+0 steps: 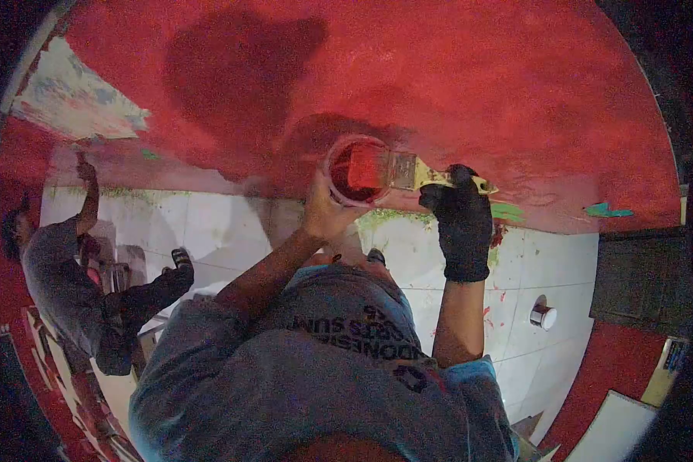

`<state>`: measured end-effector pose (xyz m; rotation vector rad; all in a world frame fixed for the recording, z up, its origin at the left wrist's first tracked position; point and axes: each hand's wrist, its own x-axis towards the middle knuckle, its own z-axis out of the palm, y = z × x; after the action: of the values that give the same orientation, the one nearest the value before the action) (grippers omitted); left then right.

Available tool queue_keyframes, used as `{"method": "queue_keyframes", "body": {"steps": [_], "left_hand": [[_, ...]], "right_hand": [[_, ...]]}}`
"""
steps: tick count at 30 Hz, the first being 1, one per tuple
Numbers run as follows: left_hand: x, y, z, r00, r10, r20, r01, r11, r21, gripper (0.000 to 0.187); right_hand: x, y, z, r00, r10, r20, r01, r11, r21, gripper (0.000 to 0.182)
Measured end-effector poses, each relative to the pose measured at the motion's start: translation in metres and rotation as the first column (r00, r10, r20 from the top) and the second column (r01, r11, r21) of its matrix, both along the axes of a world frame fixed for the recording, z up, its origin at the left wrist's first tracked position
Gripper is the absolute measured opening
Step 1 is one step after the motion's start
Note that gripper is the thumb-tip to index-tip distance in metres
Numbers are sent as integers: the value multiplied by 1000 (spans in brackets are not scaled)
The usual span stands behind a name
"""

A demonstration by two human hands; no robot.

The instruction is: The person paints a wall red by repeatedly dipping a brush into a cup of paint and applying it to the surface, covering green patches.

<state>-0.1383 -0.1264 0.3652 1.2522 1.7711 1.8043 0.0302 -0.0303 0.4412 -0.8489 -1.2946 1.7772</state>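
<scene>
My bare left hand (325, 208) is wrapped round the side of a clear cup of red paint (336, 187), tilted so its inside shows. In my right hand (463, 219), which wears a black glove, is the pale yellow handle of a paintbrush (431, 175). The brush points left, its metal band at the cup's rim and its red-coated bristles over the mouth of the cup. Behind both hands stands a wall (470, 85) covered in red paint, with a paler, thinly coated strip along its lower part.
At the left, another person (61, 262) sits low with one arm raised to the wall near a whitish unpainted patch (77, 92). A white round container (544, 316) stands on the tiled floor (531, 269). Red drips mark the tiles. Green smears (608, 209) show low on the wall.
</scene>
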Motion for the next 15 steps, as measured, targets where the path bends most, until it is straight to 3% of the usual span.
{"method": "queue_keyframes", "body": {"steps": [3, 7, 9, 11, 12, 14, 15], "left_hand": [[-1, 5, 17, 998, -60, -11, 60, 997, 56, 87], [-3, 11, 26, 996, -8, -87, 16, 996, 87, 85], [-6, 12, 28, 987, -60, 148, 44, 993, 108, 87], [-10, 15, 32, 999, -21, 46, 15, 993, 117, 89], [-11, 16, 33, 998, 20, -57, -13, 992, 125, 91], [-17, 16, 33, 996, 20, -83, -12, 996, 92, 93], [-20, 16, 32, 994, 15, -110, -9, 998, 55, 96]], "right_hand": [[-1, 0, 2, 1000, -27, 6, 26, 994, 110, 26], [-7, 4, 10, 1000, -9, -22, 9, 1000, 25, 27], [-12, 5, 12, 1000, -14, -17, 14, 1000, -2, 32], [-18, 9, 11, 978, -99, 186, 28, 937, 349, 32], [-20, 10, 15, 978, -98, 186, 27, 936, 351, 32], [-25, 10, 26, 938, -126, -322, 79, 985, -155, 32], [-27, 13, 24, 938, -124, -324, 77, 985, -152, 32]]}}
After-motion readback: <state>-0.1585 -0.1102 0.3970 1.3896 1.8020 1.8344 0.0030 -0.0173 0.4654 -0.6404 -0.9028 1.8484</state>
